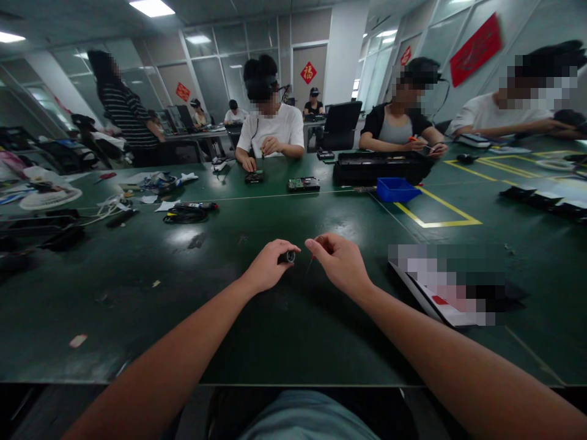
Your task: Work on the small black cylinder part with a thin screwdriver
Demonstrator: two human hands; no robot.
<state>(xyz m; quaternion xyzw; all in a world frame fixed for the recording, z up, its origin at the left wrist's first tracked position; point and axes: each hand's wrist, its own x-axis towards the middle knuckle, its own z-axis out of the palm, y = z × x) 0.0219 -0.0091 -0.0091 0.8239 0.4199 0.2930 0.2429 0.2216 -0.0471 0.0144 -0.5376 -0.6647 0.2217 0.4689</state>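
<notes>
My left hand (266,266) is closed around a short black cylinder (287,257), whose round end faces right toward my other hand. My fingers cover the rest of its body, so its kind cannot be made out. In my right hand (343,263), thumb and fingers pinch a small screwdriver (312,260) with a bit of red and a thin shaft pointing down. A narrow gap separates the shaft from the cylinder. Both hands are just above the green table (275,342), near its front middle.
Coiled black cables (188,212) lie ahead on the left. A blue bin (397,190) stands ahead on the right, beside a long black housing (380,168). A circuit-board device (303,184) lies straight ahead. To my right is a white object (428,296), partly blurred. Several people work beyond.
</notes>
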